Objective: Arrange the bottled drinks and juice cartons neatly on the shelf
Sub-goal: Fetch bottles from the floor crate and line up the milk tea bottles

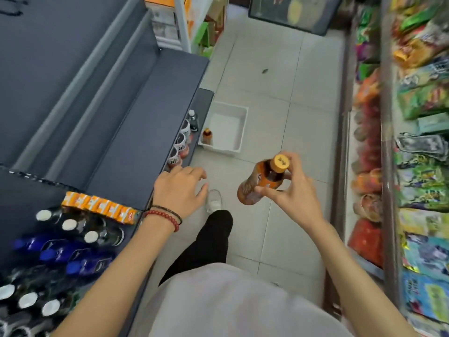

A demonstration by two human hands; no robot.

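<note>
My right hand (295,190) grips an amber tea bottle (257,183) with an orange cap by its neck, above the floor in the aisle. My left hand (181,188) hovers with relaxed, spread fingers at the front edge of the dark grey shelf (145,132), holding nothing. A row of orange juice cartons (97,206) stands on the shelf near my left wrist. Black bottles with white caps (80,226) and blue bottles (60,251) stand in rows at the lower left. On a lower shelf, several white-labelled bottles (181,144) show past the edge.
A white plastic bin (239,139) sits on the tiled floor ahead, with one amber bottle (207,136) at its near-left corner. Snack racks (418,166) line the right side of the narrow aisle. My leg and shoe (213,203) stand below my hands.
</note>
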